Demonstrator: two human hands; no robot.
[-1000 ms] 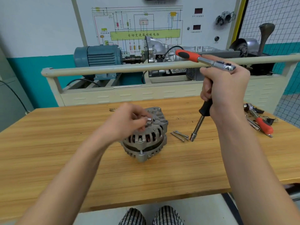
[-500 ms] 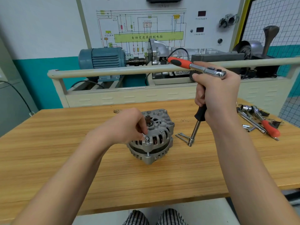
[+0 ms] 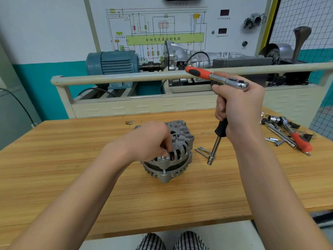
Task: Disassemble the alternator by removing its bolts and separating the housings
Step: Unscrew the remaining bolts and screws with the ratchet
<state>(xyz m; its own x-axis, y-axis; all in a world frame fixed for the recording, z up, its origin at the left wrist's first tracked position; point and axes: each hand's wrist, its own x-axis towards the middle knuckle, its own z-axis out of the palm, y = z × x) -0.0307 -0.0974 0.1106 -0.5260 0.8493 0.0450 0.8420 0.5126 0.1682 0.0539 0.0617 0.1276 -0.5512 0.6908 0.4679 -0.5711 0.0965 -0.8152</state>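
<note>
Fingers [image 3: 166,147] of the left hand [image 3: 149,141] are curling down over the near rim of the alternator [image 3: 171,156], pinching the head of a through bolt [image 3: 163,158] that is standing proud of the upper housing, probably to spin it out by hand. That alternator is sitting on end near the middle of the wooden worktop [image 3: 72,159], with a thin gap showing between its two housings where the bolt shank is exposed. The right hand [image 3: 239,112] is wrapping around a ratchet wrench [image 3: 216,77] and a black-handled extension driver [image 3: 217,141] together, holding them raised and off to the right, likely to keep the tools ready without crowding the left hand. Two loose bolts [image 3: 202,151] are lying just right of the alternator, below the driver tip. More sockets and a second ratchet [image 3: 292,136] are crowding the worktop's right edge, while open wood is stretching toward the near and left edges, giving room to set parts down.
</note>
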